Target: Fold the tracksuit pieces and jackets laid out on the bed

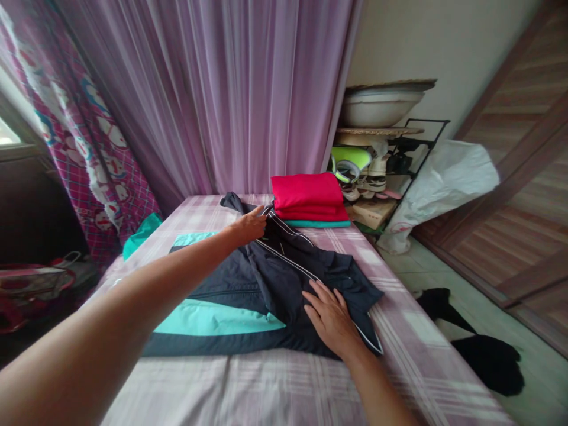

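A dark navy shirt [231, 273] with turquoise panels and white-striped edging lies spread across the bed, somewhat rumpled. My left hand [251, 226] reaches to its far side, with fingers closed on a white-striped edge of the fabric. Nearer to me, my right hand [329, 313] rests flat on the shirt with its fingers spread, beside a striped edge. Just beyond the shirt sits a folded red cloth stack [306, 195], with a folded turquoise cloth [317, 224] under it.
The bed [213, 390] has a checked sheet. Purple curtains [266, 89] hang behind it. At the back right stands a rack [428, 142] with shoes and a white basin [381, 106]. A white bag [448, 183] leans there. Black cloth [488, 361] lies on the floor.
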### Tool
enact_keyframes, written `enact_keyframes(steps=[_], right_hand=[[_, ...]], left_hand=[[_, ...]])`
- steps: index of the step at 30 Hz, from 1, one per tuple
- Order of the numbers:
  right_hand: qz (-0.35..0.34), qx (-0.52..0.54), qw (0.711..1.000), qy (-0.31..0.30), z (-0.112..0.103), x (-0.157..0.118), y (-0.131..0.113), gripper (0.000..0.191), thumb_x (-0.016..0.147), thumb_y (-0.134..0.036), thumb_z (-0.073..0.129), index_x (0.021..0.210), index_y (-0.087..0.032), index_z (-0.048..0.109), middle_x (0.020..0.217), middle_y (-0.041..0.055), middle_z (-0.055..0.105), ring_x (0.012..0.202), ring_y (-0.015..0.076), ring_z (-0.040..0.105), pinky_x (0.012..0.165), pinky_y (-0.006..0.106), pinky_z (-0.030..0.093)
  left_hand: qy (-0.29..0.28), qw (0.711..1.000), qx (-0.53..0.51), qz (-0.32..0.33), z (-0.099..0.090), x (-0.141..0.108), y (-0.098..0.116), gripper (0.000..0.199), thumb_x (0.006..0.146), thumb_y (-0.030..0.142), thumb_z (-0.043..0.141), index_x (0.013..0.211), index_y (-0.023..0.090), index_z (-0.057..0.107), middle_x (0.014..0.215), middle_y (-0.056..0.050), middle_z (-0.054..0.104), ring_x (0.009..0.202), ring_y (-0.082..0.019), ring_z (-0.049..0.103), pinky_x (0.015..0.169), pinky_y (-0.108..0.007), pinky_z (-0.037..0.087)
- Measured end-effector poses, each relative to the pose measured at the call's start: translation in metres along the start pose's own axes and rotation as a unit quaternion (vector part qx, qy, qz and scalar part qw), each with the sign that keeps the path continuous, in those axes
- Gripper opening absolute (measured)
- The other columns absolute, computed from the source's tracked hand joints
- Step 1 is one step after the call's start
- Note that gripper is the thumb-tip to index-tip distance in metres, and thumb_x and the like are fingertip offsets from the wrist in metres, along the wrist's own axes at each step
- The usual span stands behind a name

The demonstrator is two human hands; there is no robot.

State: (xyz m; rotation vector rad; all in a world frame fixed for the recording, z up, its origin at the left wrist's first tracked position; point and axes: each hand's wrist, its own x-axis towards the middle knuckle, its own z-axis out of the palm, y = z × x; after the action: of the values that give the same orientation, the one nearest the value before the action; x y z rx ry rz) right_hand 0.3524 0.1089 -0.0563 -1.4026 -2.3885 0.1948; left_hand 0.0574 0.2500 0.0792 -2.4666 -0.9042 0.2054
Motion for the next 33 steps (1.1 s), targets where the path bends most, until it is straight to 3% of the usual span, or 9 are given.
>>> enact_keyframes(steps=[3, 7, 14, 19, 25, 30, 33], right_hand=[[0.006, 0.035, 0.997, 0.068, 0.007, 0.002, 0.008, 0.039, 0.09, -0.022, 0.044, 0.12, -0.023, 0.068, 0.145, 0.0104, 0.053, 0.134, 0.0259, 0.047, 0.113, 0.049, 0.036], [0.052, 0.066, 0.983, 0.162, 0.014, 0.003, 0.015, 0.049, 0.08, -0.017, 0.046, 0.126, -0.022, 0.061, 0.142, 0.0107, 0.053, 0.13, 0.0264, 0.05, 0.11, 0.047, 0.04], [0.083, 0.076, 0.984, 0.136, 0.01, 0.0, 0.016, 0.041, 0.081, -0.017, 0.046, 0.121, -0.021, 0.057, 0.1, 0.0065, 0.071, 0.095, 0.0228, 0.066, 0.087, 0.036, 0.051], [0.05, 0.024, 0.992, 0.112, -0.003, -0.004, 0.008, 0.032, 0.078, -0.01, 0.042, 0.095, -0.021, 0.066, 0.099, 0.0072, 0.07, 0.095, 0.0216, 0.065, 0.087, 0.034, 0.049], [0.037, 0.038, 0.993, 0.106, -0.014, -0.006, 0.011, 0.037, 0.073, -0.007, 0.041, 0.094, -0.024, 0.066, 0.1, 0.0047, 0.069, 0.097, 0.0206, 0.063, 0.089, 0.033, 0.048], [0.028, 0.004, 0.994, 0.106, -0.016, -0.014, 0.014, 0.035, 0.074, -0.006, 0.041, 0.09, -0.023, 0.066, 0.098, 0.0054, 0.069, 0.097, 0.0215, 0.062, 0.087, 0.032, 0.047], [0.022, -0.032, 0.997, 0.074, -0.017, -0.016, 0.01, 0.035, 0.073, -0.003, 0.041, 0.085, -0.024, 0.066, 0.095, 0.0047, 0.069, 0.094, 0.0202, 0.061, 0.085, 0.031, 0.046]], left_hand=[[-0.018, 0.998, -0.039, -0.035, -0.01, -0.038, -0.001, 0.028, 0.08, 0.003, 0.05, 0.075, 0.022, 0.07, 0.077, -0.005, 0.068, 0.109, -0.024, 0.057, 0.121, -0.05, 0.016], [-0.031, 0.993, -0.051, -0.106, -0.021, -0.088, 0.002, 0.031, 0.084, 0.003, 0.045, 0.085, 0.023, 0.069, 0.072, -0.004, 0.065, 0.094, -0.021, 0.058, 0.12, -0.048, 0.019], [-0.045, 0.971, -0.055, -0.226, -0.039, -0.183, 0.029, 0.027, 0.086, 0.007, 0.045, 0.085, 0.022, 0.068, 0.077, -0.006, 0.065, 0.087, -0.021, 0.059, 0.112, -0.05, 0.029], [-0.06, 0.951, -0.064, -0.297, -0.042, -0.242, 0.076, 0.025, 0.088, 0.014, 0.046, 0.099, 0.02, 0.067, 0.091, -0.009, 0.067, 0.089, -0.025, 0.062, 0.091, -0.043, 0.044], [-0.036, 0.924, -0.113, -0.364, -0.037, -0.278, 0.121, 0.038, 0.088, 0.011, 0.04, 0.111, 0.022, 0.067, 0.102, -0.011, 0.069, 0.095, -0.027, 0.064, 0.088, -0.043, 0.047], [0.005, 0.907, -0.145, -0.395, -0.018, -0.295, 0.154, 0.043, 0.087, 0.008, 0.039, 0.116, 0.024, 0.067, 0.119, -0.013, 0.066, 0.109, -0.028, 0.061, 0.095, -0.044, 0.048], [-0.003, 0.903, -0.168, -0.395, -0.007, -0.299, 0.166, 0.044, 0.085, 0.006, 0.04, 0.113, 0.026, 0.069, 0.118, -0.011, 0.067, 0.11, -0.026, 0.061, 0.095, -0.041, 0.049]])
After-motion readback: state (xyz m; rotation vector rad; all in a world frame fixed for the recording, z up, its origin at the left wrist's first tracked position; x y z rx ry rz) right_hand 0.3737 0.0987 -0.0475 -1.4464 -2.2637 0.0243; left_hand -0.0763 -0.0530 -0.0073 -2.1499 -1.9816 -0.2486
